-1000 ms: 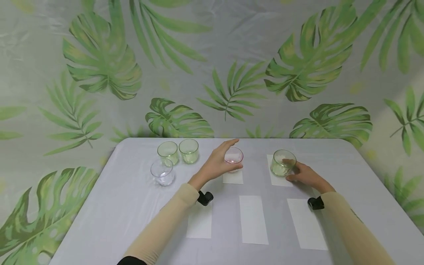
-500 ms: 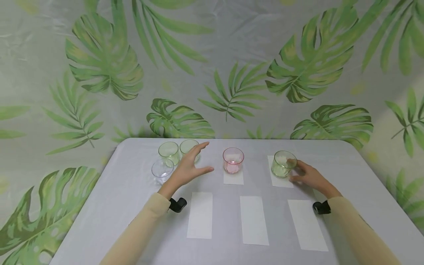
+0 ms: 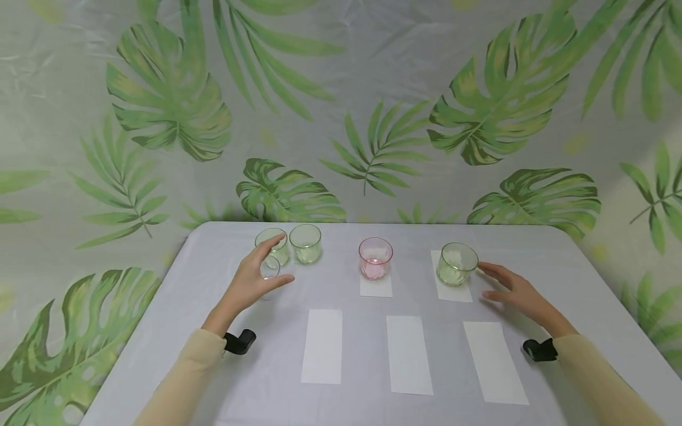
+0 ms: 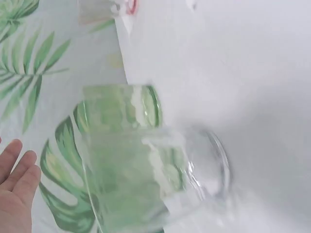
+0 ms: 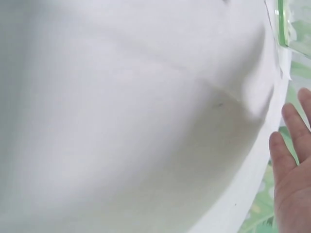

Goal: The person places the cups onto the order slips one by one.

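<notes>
My left hand [image 3: 250, 287] is spread with thumb and fingers apart, in front of a clear glass [image 3: 270, 269] that it partly covers. In the left wrist view the fingers [image 4: 19, 170] show a gap from the clear glass [image 4: 204, 165]. Two green-tinted glasses [image 3: 306, 245] stand just behind. On the right, my right hand [image 3: 519, 293] holds nothing, its fingers loosely extended beside another green-tinted glass [image 3: 456, 266]. That glass stands upright on a white paper strip [image 3: 463, 294]. A pink-tinted glass [image 3: 375, 260] sits on a paper strip [image 3: 376, 289] between the hands.
Three white paper strips lie in a nearer row: one left [image 3: 322, 346], one middle [image 3: 409, 355], one right [image 3: 495, 362]. The table [image 3: 367, 408] has a pale cloth and ends at a leaf-patterned backdrop [image 3: 367, 71].
My left hand has drawn away from the pink-tinted glass and moved left to the clear glass. My right hand has let go of the green-tinted glass and shifted right.
</notes>
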